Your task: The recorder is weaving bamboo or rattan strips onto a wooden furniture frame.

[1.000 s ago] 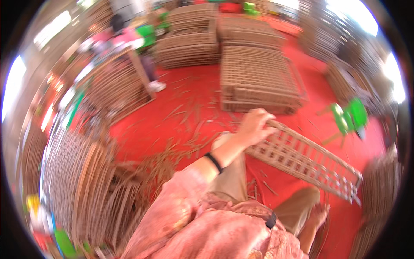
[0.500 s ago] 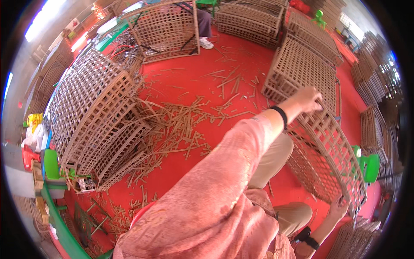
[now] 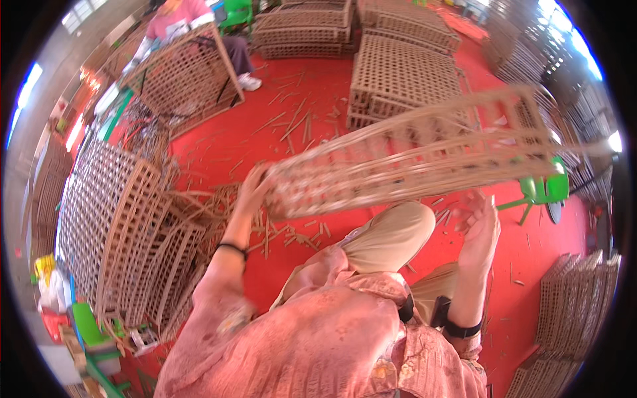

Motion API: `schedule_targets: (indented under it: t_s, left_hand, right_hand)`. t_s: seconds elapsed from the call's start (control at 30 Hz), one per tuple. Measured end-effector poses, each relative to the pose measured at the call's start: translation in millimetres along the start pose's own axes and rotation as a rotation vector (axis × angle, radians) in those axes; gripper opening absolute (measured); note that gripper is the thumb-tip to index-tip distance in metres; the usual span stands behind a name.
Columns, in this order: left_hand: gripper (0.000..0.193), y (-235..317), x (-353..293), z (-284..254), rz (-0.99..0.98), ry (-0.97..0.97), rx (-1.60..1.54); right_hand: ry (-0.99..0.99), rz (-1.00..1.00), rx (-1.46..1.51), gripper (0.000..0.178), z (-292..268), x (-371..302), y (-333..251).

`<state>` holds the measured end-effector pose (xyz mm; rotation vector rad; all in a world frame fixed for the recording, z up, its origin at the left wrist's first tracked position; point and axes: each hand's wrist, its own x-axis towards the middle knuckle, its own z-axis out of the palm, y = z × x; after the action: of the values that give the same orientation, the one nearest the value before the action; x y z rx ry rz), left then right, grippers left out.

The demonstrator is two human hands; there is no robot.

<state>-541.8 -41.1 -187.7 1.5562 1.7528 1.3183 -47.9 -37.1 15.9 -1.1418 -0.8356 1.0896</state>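
A brown woven lattice panel (image 3: pixel 398 174) with a framed edge is up in the air in front of me, slanting up to the right and blurred by motion. Its left end is gripped by my left hand (image 3: pixel 249 191), the fingers curled over the edge and partly hidden. Below the right part of the panel is my right hand (image 3: pixel 480 217), raised with its fingers apart and nothing in them. My bent knees in tan trousers (image 3: pixel 391 239) are beneath the panel.
Stacks of lattice panels stand at my left (image 3: pixel 126 225), ahead (image 3: pixel 405 73) and at the lower right (image 3: pixel 574 298). Cut strips (image 3: pixel 292 232) litter the red floor (image 3: pixel 279 152). A green chair (image 3: pixel 549 187) is at right. Another person (image 3: pixel 179 20) sits far left behind a panel.
The panel has swung up from my right side to across my front. My left hand has come back left with its end, and my right hand has let go. My view has turned right.
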Motion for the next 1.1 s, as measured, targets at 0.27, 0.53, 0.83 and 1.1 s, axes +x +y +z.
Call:
schedule_targets:
  t_s: [0.27, 0.53, 0.83, 1.1]
  left_hand:
    - [0.076, 133.8, 27.9, -67.0, -0.011, -0.092, -0.964]
    - [0.087, 81.0, -36.7, -101.4, -0.445, 0.070, -0.975]
    - [0.054, 20.3, -59.4, -136.4, -0.548, 0.003, -0.801]
    - [0.023, 22.9, -86.6, -300.7, -0.496, 0.991, -0.400]
  right_hand:
    - [0.066, -0.595, -0.349, 0.045, 39.5, 87.0, -18.0]
    - [-0.592, -0.598, -0.346, 0.058, 193.8, 53.1, 55.7]
    - [-0.745, -0.957, -0.662, 0.031, 244.2, 43.2, 92.6]
    - [-0.723, -1.081, -0.943, 0.041, 311.2, 67.3, 115.2]
